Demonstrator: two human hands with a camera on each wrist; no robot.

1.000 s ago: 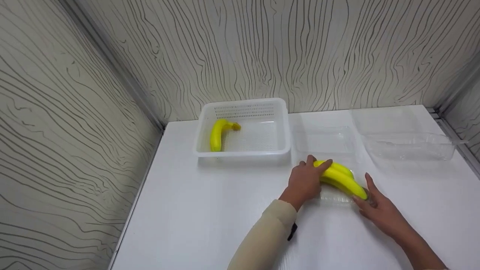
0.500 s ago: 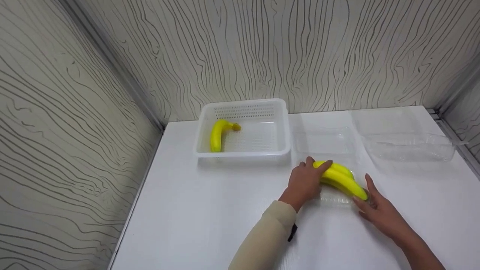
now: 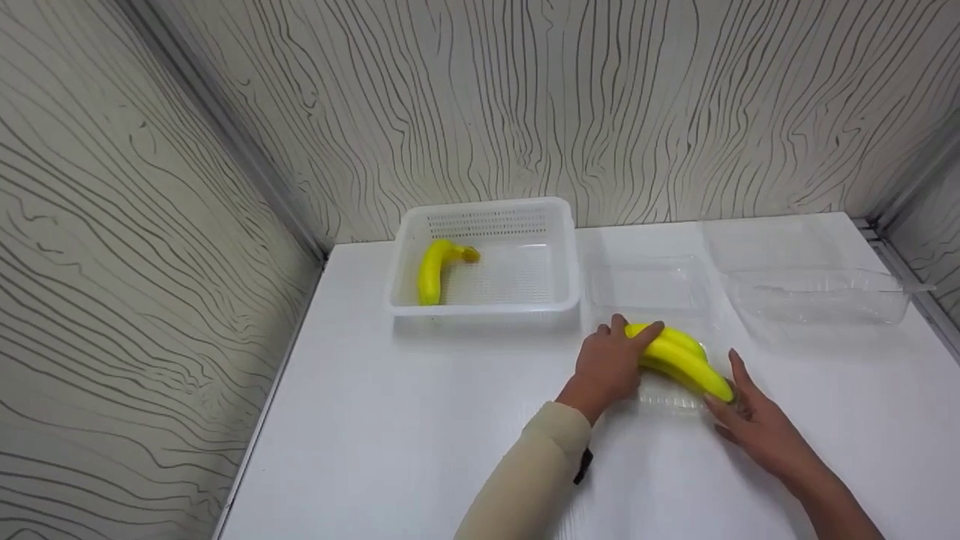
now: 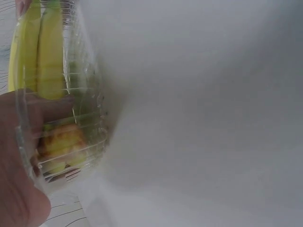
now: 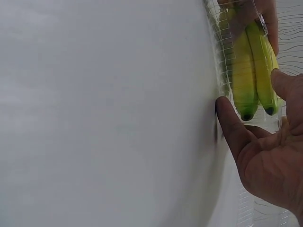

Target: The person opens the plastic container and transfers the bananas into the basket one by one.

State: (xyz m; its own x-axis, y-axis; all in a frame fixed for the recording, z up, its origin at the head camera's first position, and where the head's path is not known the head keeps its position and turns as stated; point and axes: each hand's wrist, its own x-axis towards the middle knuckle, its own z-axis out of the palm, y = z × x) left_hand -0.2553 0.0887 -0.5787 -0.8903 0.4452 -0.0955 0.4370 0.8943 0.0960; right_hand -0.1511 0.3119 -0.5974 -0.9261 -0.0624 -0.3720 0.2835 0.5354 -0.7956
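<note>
While the pair of bananas [image 3: 681, 358] lay in the shallow clear tray [image 3: 667, 396] near the middle of the bench [image 3: 420, 420], both ends were attended to. The left hand [image 3: 611, 364] was curled over the stem end, its thumb laid across the smooth yellow skin, so that the fruit was gripped there. The right hand [image 3: 754, 416] was held flat and loose at the other end, fingers straight and spread, fingertips touching the dark-tipped ends and the tray's rim. In the wrist views the tray was shown as thin, ribbed, glossy plastic, with the two curved bananas [image 5: 251, 71] pressed side by side inside it.

Behind, a white basket [image 3: 487, 304] of perforated plastic was seen, rectangular with rounded corners, and a single banana [image 3: 431, 270] was lying against its left wall. Just right of the basket a clear hinged lid [image 3: 649, 281] was lying open, and further right a second clear container [image 3: 817, 296] was set near the bench's edge. The bench was matt white and smooth. It was closed in on three sides by pale walls [image 3: 525, 97] printed with dark, wavy wood-grain lines.
</note>
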